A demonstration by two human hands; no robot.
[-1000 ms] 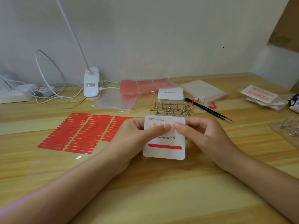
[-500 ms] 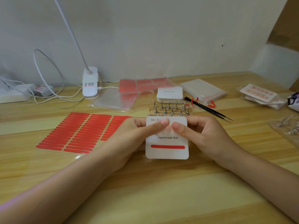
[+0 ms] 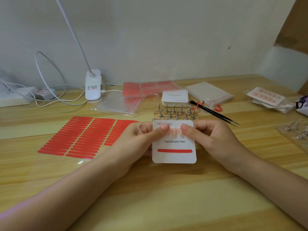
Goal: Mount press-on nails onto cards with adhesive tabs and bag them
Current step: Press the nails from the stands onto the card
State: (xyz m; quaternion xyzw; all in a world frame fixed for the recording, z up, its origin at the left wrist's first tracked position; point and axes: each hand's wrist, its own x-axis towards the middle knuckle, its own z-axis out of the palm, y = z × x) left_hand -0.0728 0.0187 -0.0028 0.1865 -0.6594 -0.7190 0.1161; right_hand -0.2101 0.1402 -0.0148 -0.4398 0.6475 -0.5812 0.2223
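Both thumbs press down on the upper row of pale pink press-on nails [image 3: 174, 131], their tips nearly meeting over the middle of it. The left hand [image 3: 138, 139] grips the white square card printed "Handmade Nail" [image 3: 174, 142] by its left edge, thumb on the face and the other fingers curled behind. The right hand [image 3: 211, 139] grips the right edge the same way. The card is held just above the pale wooden table [image 3: 150, 197], facing up toward the person. Below the lettering a red adhesive strip [image 3: 174, 150] runs across the card, still bare.

Just behind the card stands a wooden rack of small metal nail stands [image 3: 176, 112], and behind that a stack of blank white cards [image 3: 175, 97]. Black pointed tweezers [image 3: 215, 113] lie to the right of the rack. To the left, flat on the table, lies a clear sheet of red adhesive tabs [image 3: 80, 135] in 3 columns. A white clip lamp [image 3: 93, 85] stands near the wall, and finished carded nails in clear bags [image 3: 266, 99] lie at the far right.
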